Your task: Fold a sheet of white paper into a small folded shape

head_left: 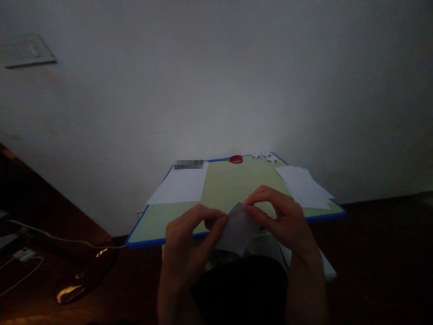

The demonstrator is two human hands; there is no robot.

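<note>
A small piece of white paper (238, 230) is held up in front of the table's near edge, tilted with one corner upward. My left hand (194, 243) pinches its left edge between thumb and forefinger. At its top right, the thumb and fingertips of my right hand (282, 216) grip the paper close to the upper corner. The room is dim, so any fold lines on the paper are hard to make out.
The green table (233, 183) has a blue rim and stands against the wall. White sheets (184, 185) lie at its left, more sheets (306, 186) at its right. Red-handled scissors (236, 159) and several small white paper shapes (266, 156) are along the back. A white cable (67, 239) hangs left.
</note>
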